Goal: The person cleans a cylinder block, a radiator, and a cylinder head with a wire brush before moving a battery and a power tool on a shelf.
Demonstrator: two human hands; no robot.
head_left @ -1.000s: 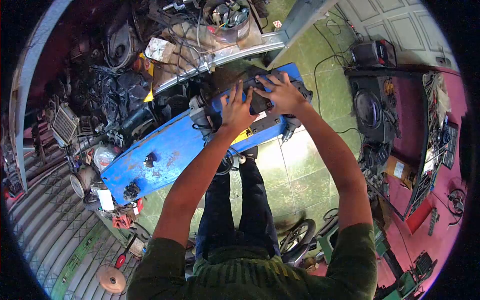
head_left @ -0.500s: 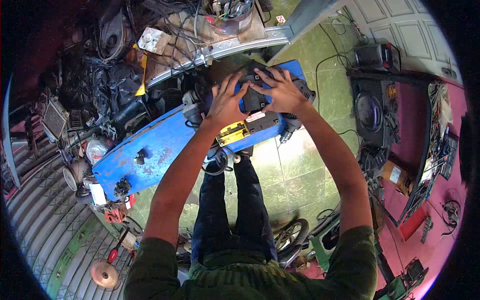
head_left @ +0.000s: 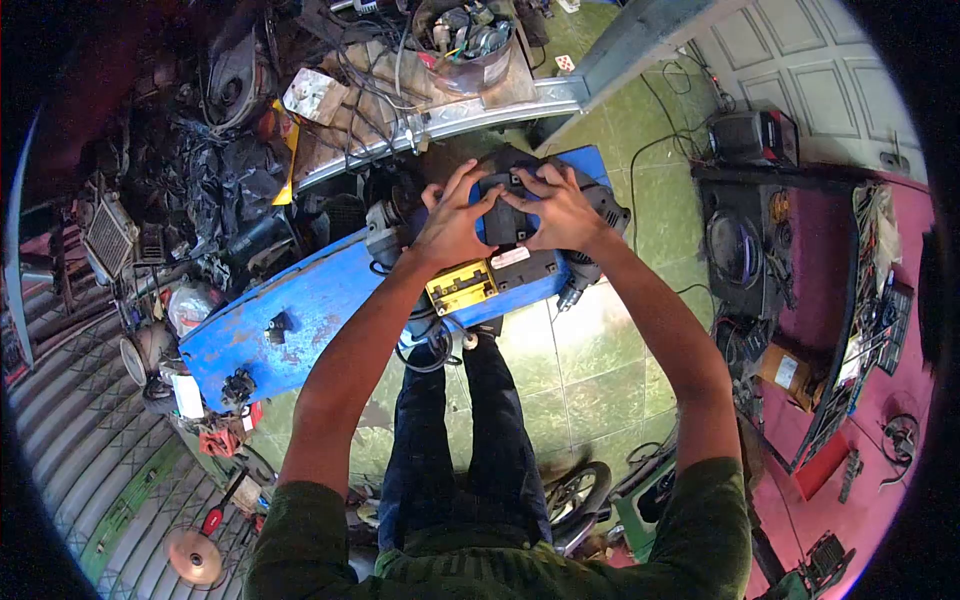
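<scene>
On the blue bench (head_left: pixel 290 335) lies a dark plastic part (head_left: pixel 502 222), with my left hand (head_left: pixel 452 222) at its left side and my right hand (head_left: pixel 562 210) at its right. Fingers of both hands are bent and spread around the part, touching or very near its edges. Just below it sit a yellow-and-black box (head_left: pixel 462 288) and a black piece with a white label (head_left: pixel 525 268). A grey power tool (head_left: pixel 382 235) stands left of my left hand. Beside my right hand is a dark drill (head_left: pixel 580 280).
Two small black parts (head_left: pixel 277 327) (head_left: pixel 238 388) lie on the bench's left half. Beyond it, a cluttered workbench holds a bucket of parts (head_left: pixel 465 60) and cables. A black machine (head_left: pixel 752 138) stands on the tiled floor at right.
The view has shifted slightly, so the bench items appear a little lower. My hands remain around the dark part, with the fingers slightly more bent.
</scene>
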